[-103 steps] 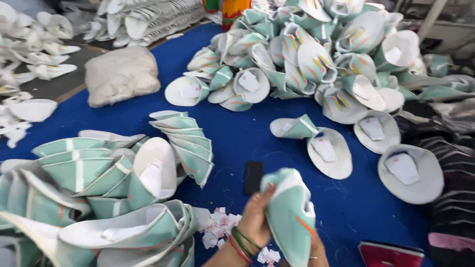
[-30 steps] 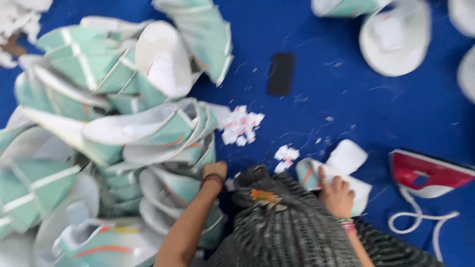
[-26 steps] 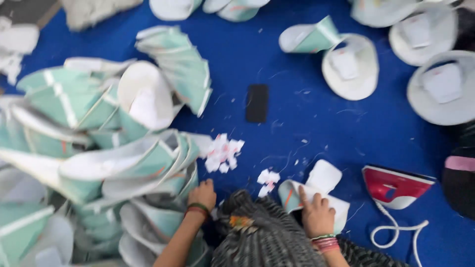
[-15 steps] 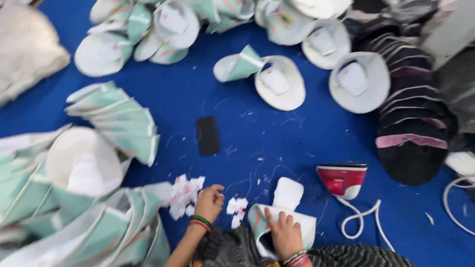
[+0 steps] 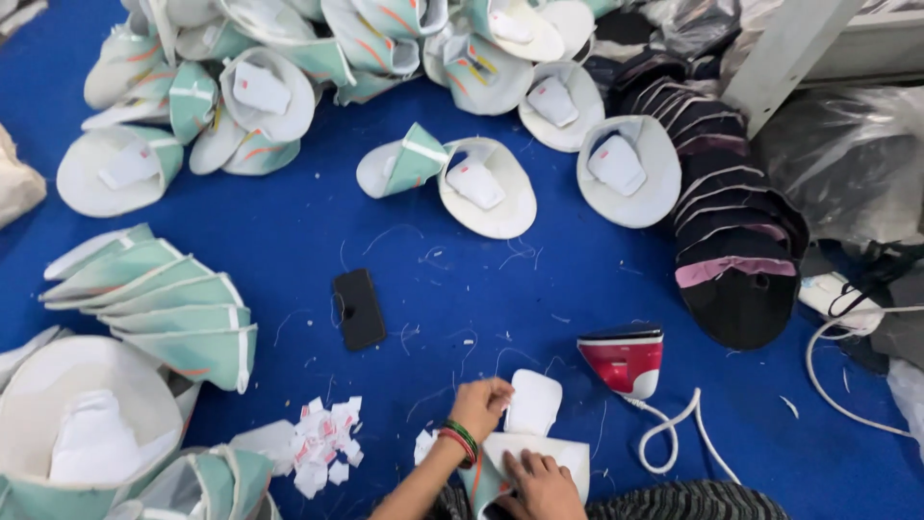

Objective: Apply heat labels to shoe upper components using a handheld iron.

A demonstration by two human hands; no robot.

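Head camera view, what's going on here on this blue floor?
A person sits on a blue mat among piles of green and white cap pieces. The left hand pinches a white oval insert, while the right hand presses flat on a white cap piece beneath it. A red and white iron stands just to the right, a black phone lies to the left, and small paper labels sit nearby.
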